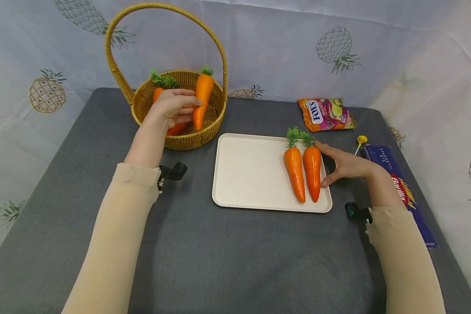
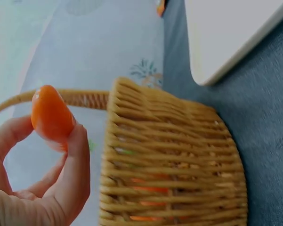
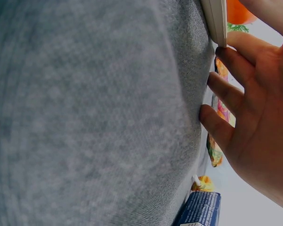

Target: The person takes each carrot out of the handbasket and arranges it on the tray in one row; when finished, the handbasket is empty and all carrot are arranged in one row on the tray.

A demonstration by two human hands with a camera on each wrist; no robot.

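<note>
My left hand pinches an orange carrot with a green top, holding it upright over the wicker basket. In the left wrist view the thumb and fingers grip that carrot beside the basket's woven wall. More carrots lie inside the basket, partly hidden by the hand. Two carrots lie side by side on the right part of the cream tray. At the tray's right edge rests my right hand, its fingers extended and touching the rim, as the right wrist view also shows.
Behind the tray lies a candy bag. A yellow lollipop and a blue spaghetti box are at the right, the box partly under the right forearm. The basket's tall handle arches above the left hand.
</note>
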